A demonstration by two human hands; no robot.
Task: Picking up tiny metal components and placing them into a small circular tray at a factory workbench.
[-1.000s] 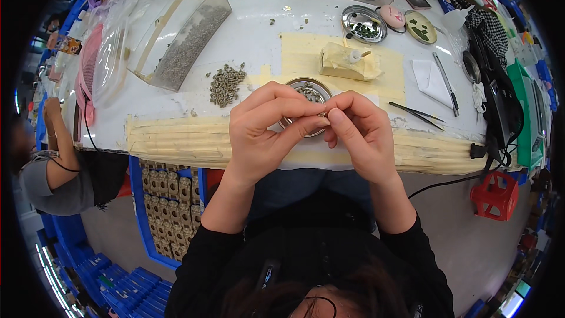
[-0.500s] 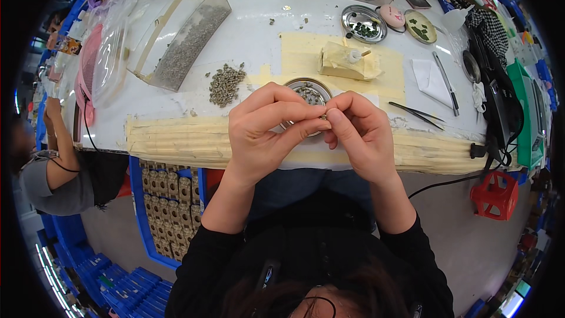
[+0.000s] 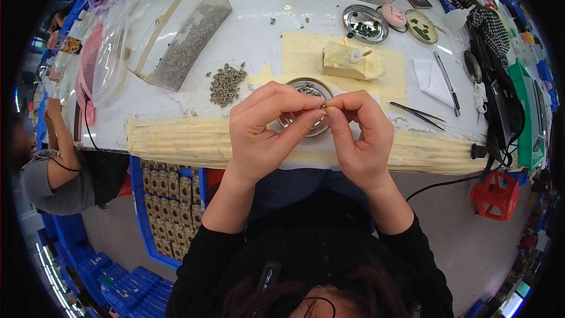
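Note:
My left hand (image 3: 265, 126) and my right hand (image 3: 360, 135) meet over a round metal dish (image 3: 322, 85) near the table's front edge. Thumb and forefinger of each are pinched together around one tiny metal-coloured part (image 3: 323, 106), mostly hidden by the fingertips. Small grey pieces (image 3: 307, 89) lie in the dish under my fingers. Left of my hands, a loose pile of small grey metal parts (image 3: 228, 84) rests on the white tabletop. Beyond the dish stands a block wrapped in yellowish tape (image 3: 347, 63), with a thin stick in a white holder on top.
A tilted clear box (image 3: 194, 41) of grey parts lies at left. At right are black tweezers (image 3: 416, 115), a pen (image 3: 447, 82), a folded white cloth (image 3: 428, 75) and a metal tray (image 3: 353, 22) with dark green pieces. A blue crate (image 3: 136, 200) sits below; another person (image 3: 53, 171) sits left.
My pinched fingertips have risen slightly away from me, and my right forefinger has straightened a little. The tiny part stays between them.

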